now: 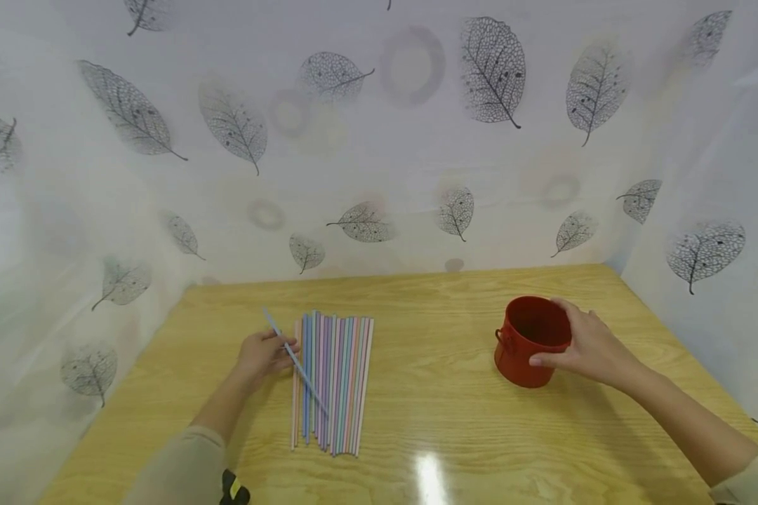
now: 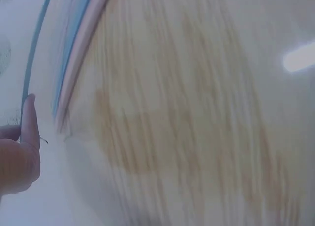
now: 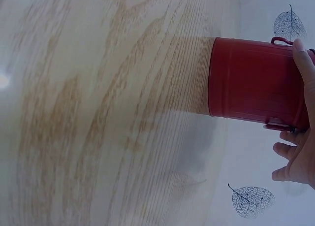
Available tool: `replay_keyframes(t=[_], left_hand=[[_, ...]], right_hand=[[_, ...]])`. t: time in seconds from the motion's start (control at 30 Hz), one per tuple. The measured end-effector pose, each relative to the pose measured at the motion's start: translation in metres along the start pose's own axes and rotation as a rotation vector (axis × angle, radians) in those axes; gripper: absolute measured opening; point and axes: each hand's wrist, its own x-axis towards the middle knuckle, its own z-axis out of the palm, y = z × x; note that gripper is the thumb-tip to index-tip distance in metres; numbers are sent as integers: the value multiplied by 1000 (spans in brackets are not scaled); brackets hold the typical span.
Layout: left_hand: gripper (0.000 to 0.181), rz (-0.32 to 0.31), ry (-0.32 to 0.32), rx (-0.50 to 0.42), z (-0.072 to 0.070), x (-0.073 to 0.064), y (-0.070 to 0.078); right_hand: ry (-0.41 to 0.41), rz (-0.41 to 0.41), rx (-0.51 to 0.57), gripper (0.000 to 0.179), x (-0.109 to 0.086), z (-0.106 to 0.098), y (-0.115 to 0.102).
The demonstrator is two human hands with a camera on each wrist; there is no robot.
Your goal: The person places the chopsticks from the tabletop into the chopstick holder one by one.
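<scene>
My left hand point(image 1: 260, 358) pinches a light blue straw point(image 1: 309, 384), which slants over a row of straws. That row of pastel straws point(image 1: 342, 386) lies side by side on the table, in pink, orange, blue, purple and green. In the left wrist view, the pinched straw point(image 2: 32, 58) rises from between thumb and fingers. My right hand point(image 1: 590, 351) grips a small red bucket point(image 1: 521, 358) by its right side, thumb at the front and fingers behind the rim. The right wrist view shows the bucket's side wall point(image 3: 256, 80) and small handle loops.
A wood-grain table point(image 1: 429, 393) carries everything. Behind it and at both sides hangs a pale sheet point(image 1: 366, 154) printed with dark leaves. Between straws and bucket lies a stretch of bare tabletop, with a bright light reflection near the front.
</scene>
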Motion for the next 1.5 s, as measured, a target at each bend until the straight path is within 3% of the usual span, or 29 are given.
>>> replay_keyframes(t=[0.23, 0.47, 0.73, 1.03, 1.5], left_hand=[[52, 58, 70, -33, 28, -3, 10], [47, 134, 82, -120, 63, -8, 19], [47, 218, 66, -174, 85, -16, 32], [44, 333, 125, -286, 121, -16, 54], [33, 338, 106, -501, 179, -14, 84]], right_hand=[[3, -5, 4, 98, 0, -1, 0], [22, -34, -14, 94, 2, 1, 2], [9, -32, -12, 98, 4, 4, 0], [2, -11, 2, 98, 0, -1, 0], [-8, -4, -7, 99, 1, -1, 0]])
